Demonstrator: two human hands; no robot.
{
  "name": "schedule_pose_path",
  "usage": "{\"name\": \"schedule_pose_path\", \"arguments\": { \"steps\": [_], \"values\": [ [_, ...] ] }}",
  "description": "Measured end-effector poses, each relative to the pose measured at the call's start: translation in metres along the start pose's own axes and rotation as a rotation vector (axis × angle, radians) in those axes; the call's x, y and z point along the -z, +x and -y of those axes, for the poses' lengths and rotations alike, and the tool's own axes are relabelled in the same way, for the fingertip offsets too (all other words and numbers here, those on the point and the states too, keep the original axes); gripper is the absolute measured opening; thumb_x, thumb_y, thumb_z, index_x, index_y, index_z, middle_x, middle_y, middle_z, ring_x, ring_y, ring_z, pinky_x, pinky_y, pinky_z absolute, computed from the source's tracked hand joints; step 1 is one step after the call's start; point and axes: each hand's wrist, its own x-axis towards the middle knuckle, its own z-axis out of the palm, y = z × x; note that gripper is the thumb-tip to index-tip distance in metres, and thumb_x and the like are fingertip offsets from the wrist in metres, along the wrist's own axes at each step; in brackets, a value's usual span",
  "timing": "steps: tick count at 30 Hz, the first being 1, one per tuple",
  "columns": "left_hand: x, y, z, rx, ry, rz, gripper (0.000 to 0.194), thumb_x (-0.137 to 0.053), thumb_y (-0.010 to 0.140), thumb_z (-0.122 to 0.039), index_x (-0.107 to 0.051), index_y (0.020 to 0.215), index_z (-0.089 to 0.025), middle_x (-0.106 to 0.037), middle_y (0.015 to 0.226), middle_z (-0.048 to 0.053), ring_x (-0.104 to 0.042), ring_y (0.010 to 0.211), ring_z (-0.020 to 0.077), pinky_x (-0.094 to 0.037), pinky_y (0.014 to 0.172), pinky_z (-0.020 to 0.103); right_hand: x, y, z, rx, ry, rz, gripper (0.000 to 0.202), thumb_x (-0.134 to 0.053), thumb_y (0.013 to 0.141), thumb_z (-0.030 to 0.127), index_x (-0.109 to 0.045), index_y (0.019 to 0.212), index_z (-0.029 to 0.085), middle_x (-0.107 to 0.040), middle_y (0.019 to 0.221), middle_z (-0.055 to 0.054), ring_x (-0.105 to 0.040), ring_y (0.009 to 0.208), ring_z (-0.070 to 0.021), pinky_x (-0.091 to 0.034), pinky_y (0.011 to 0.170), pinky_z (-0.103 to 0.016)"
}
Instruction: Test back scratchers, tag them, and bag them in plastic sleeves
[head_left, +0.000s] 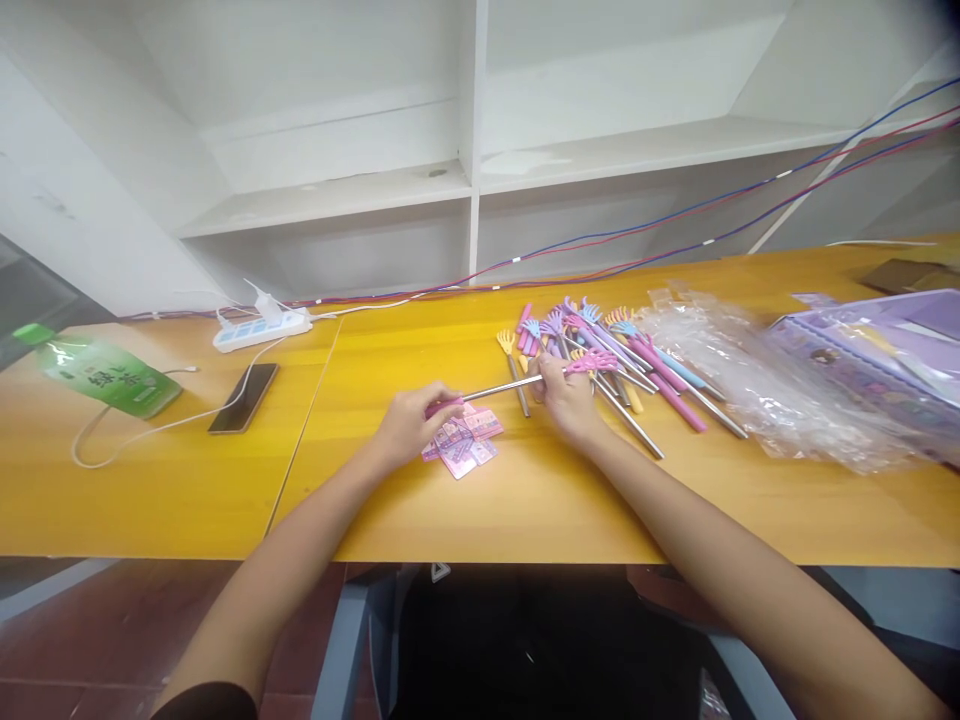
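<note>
A back scratcher point(495, 389) with a silver rod and a pink hand-shaped head stretches between my two hands above the table. My left hand point(414, 424) is closed around its pink handle end. Near the head, the fingers of my right hand point(562, 402) wrap round the rod. Beneath and beside my left hand lies a small stack of pink printed cards point(466, 452), partly covered by it. Just beyond my right hand is a pile of back scratchers point(660, 365) in pink, purple, blue and yellow, some with bare metal rods.
Clear plastic bags point(757, 390) and a purple printed box point(862, 350) lie to the right. At the left are a green bottle point(112, 375) on its side, a phone point(244, 398) and a white power strip point(262, 328) with cables. White shelving point(474, 130) stands behind.
</note>
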Motion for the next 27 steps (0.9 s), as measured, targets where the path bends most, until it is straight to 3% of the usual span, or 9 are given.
{"name": "schedule_pose_path", "arguments": {
  "steps": [4, 14, 19, 22, 24, 27],
  "values": [
    [-0.001, -0.001, 0.002, -0.062, 0.106, -0.004, 0.020, -0.069, 0.097, -0.040, -0.076, 0.098, -0.022, -0.081, 0.094, 0.006, -0.071, 0.076, 0.0166, -0.052, 0.075, 0.028, -0.001, -0.002, 0.000, 0.113, -0.046, -0.005, 0.068, -0.046, 0.098, 0.080, -0.043, 0.060, 0.024, -0.039, 0.057, -0.001, -0.037, 0.054, -0.0160, -0.032, 0.053, -0.032],
    [-0.004, -0.003, 0.004, -0.120, 0.149, -0.027, 0.024, -0.065, 0.098, -0.044, -0.077, 0.098, -0.023, -0.082, 0.098, 0.009, -0.075, 0.082, 0.0208, -0.054, 0.077, 0.030, -0.011, -0.008, -0.005, 0.136, 0.064, 0.019, 0.064, -0.048, 0.102, 0.074, -0.043, 0.061, 0.024, -0.038, 0.058, 0.000, -0.036, 0.054, -0.0152, -0.030, 0.053, -0.032],
    [-0.003, -0.002, 0.004, -0.161, 0.191, -0.034, 0.026, -0.065, 0.099, -0.045, -0.079, 0.099, -0.023, -0.082, 0.097, 0.009, -0.075, 0.081, 0.0207, -0.054, 0.076, 0.030, -0.013, -0.008, -0.001, 0.096, 0.044, 0.045, 0.065, -0.048, 0.099, 0.078, -0.042, 0.063, 0.024, -0.038, 0.058, 0.001, -0.035, 0.053, -0.0145, -0.030, 0.052, -0.031],
    [0.002, 0.002, 0.004, -0.160, 0.216, -0.073, 0.026, -0.066, 0.099, -0.045, -0.080, 0.104, -0.023, -0.082, 0.102, 0.009, -0.075, 0.085, 0.0202, -0.053, 0.079, 0.030, -0.008, 0.000, 0.002, -0.025, 0.133, 0.070, 0.058, -0.061, 0.094, 0.075, -0.045, 0.072, 0.024, -0.034, 0.058, 0.004, -0.029, 0.050, -0.0118, -0.024, 0.047, -0.028],
    [0.007, 0.006, 0.005, -0.169, 0.219, -0.109, 0.027, -0.067, 0.099, -0.045, -0.081, 0.107, -0.023, -0.082, 0.104, 0.009, -0.074, 0.088, 0.0199, -0.053, 0.079, 0.030, -0.002, 0.008, 0.002, -0.092, 0.258, 0.013, 0.051, -0.073, 0.088, 0.069, -0.047, 0.082, 0.025, -0.034, 0.060, 0.007, -0.027, 0.048, -0.0101, -0.022, 0.044, -0.026],
    [0.016, 0.010, 0.009, -0.200, 0.223, -0.142, 0.026, -0.068, 0.099, -0.045, -0.082, 0.105, -0.023, -0.082, 0.102, 0.008, -0.073, 0.084, 0.0182, -0.052, 0.076, 0.030, 0.009, 0.018, 0.000, -0.128, 0.377, -0.110, 0.054, -0.087, 0.075, 0.058, -0.053, 0.102, 0.027, -0.048, 0.068, 0.008, -0.035, 0.049, -0.0091, -0.028, 0.043, -0.024]
  ]
}}
